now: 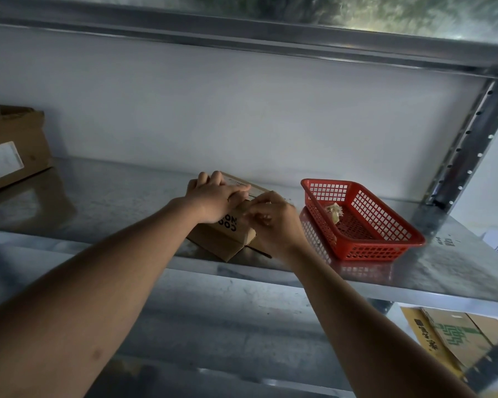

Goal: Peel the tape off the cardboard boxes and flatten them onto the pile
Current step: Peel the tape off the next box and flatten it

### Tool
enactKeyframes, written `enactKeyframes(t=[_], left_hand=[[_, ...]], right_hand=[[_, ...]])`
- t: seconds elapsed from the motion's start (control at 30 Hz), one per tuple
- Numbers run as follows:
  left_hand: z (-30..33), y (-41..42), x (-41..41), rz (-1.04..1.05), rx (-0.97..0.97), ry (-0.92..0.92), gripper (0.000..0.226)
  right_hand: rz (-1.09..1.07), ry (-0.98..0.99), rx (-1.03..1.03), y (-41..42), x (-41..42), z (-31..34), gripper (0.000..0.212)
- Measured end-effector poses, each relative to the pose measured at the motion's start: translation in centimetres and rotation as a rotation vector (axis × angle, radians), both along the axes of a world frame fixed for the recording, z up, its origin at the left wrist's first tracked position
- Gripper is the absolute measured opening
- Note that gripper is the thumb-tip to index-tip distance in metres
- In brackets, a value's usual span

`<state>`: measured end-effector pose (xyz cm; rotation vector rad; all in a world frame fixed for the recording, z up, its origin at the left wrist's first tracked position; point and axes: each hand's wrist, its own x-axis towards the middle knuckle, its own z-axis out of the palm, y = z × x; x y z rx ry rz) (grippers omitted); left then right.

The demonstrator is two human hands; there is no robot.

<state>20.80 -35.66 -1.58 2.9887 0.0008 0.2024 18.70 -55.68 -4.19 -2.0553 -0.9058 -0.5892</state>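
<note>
A small brown cardboard box (pixel 227 239) with black lettering lies on the metal shelf (pixel 112 202), a little right of the middle. My left hand (pixel 213 196) rests on top of the box, fingers spread over its far edge. My right hand (pixel 270 219) is at the box's right top edge, its fingertips pinched together there; what they pinch is too small to make out, and the tape itself does not show clearly.
A red plastic basket (pixel 385 239) stands just right of the box, with a crumpled wad of tape (pixel 334 211) inside. A larger labelled cardboard box (pixel 12 147) sits at the far left. Flattened cardboard (pixel 454 337) lies below at the lower right. A shelf upright (pixel 469 145) rises on the right.
</note>
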Motion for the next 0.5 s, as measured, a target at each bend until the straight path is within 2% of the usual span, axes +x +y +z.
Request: enactKeyframes(t=[0.13, 0.27, 0.4, 0.5], left_hand=[[-0.7, 0.2, 0.3, -0.006, -0.038, -0.026, 0.046], [-1.2, 0.6, 0.2, -0.002, -0.077, -0.015, 0.044], [-0.9, 0.2, 0.1, -0.008, -0.060, -0.007, 0.048], [-0.3, 0.1, -0.1, -0.008, -0.082, 0.027, 0.048]], right_hand=[[-0.002, 0.187, 0.077, -0.1, -0.2, -0.3, 0.007], [0.133, 0.455, 0.354, -0.6, -0.4, 0.7, 0.007], [-0.001, 0.384, 0.196, -0.5, -0.1, 1.7, 0.007], [-0.057, 0.396, 0.208, -0.2, -0.2, 1.7, 0.006]])
